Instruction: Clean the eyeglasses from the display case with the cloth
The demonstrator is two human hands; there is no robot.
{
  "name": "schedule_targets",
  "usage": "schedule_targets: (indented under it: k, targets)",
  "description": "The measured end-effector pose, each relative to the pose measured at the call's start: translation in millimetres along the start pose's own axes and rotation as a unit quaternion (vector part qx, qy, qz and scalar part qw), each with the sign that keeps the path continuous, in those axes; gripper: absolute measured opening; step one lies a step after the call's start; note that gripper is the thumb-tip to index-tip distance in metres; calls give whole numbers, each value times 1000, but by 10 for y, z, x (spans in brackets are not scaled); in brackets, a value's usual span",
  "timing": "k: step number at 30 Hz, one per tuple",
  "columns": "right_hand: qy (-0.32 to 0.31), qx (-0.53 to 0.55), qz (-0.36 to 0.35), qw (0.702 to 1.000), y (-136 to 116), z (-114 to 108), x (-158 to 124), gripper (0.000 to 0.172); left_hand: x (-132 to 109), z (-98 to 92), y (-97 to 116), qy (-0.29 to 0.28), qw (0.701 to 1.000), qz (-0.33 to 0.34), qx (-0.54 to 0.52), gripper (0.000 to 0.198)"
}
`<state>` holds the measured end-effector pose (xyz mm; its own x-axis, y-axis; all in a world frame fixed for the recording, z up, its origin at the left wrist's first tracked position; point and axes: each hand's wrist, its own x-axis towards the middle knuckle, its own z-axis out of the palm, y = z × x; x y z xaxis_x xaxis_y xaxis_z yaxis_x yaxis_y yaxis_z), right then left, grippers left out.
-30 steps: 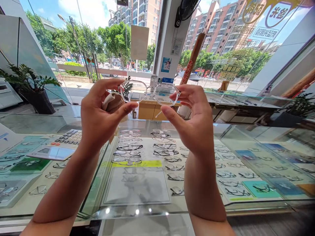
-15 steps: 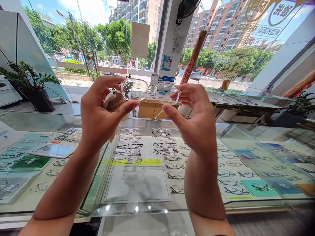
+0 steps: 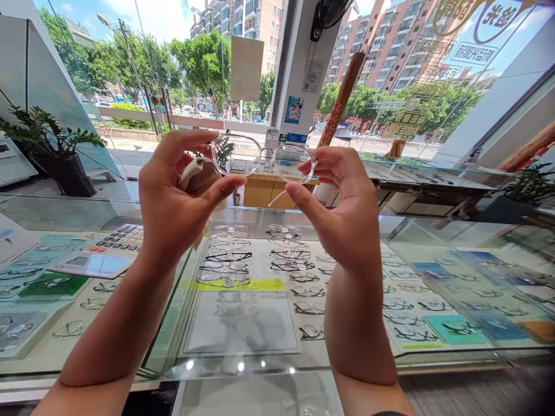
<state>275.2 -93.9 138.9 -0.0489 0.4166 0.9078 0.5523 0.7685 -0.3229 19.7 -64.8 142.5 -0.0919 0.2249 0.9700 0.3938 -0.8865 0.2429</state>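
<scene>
A pair of eyeglasses [image 3: 267,151] with clear, thin rims is raised in front of me above the glass counter. My left hand [image 3: 176,190] grips the left end of the frame, and a beige cloth [image 3: 200,175] is bunched in its palm under the fingers. At the other end, my right hand [image 3: 347,202] pinches the right rim and hinge between thumb and fingers. One temple arm slants down between the hands, below the right lens. The street and shop show through both lenses.
Beneath my arms stretches a glass display counter [image 3: 243,364] holding several rows of eyeglasses [image 3: 225,267]. On the left lie a calculator [image 3: 124,238] and a potted plant [image 3: 60,156] stands beyond. A second counter [image 3: 416,179] runs behind, before large windows.
The eyeglasses have tilted very slightly, their left end rising a little. Both hands keep their hold, and the left hand has shifted marginally leftward.
</scene>
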Motion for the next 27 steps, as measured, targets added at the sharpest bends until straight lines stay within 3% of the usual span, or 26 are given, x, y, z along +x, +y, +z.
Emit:
schedule_targets:
  k: [8,14,19,27]
  targets:
    - [8,-13,14,1000,-64,-4,1,42,3,-24,29,-19,1000,-21,-3,55]
    - [24,12,28,999,-152,12,-1,37,-3,-7,-6,-7,1000,-1,-2,68]
    - [15,-17,8,1000,-98,6,-8,39,3,-16,44,-24,999,-42,-23,63]
    - [5,-30,3,1000,-66,8,-18,43,6,2,51,-4,1000,-22,0,63]
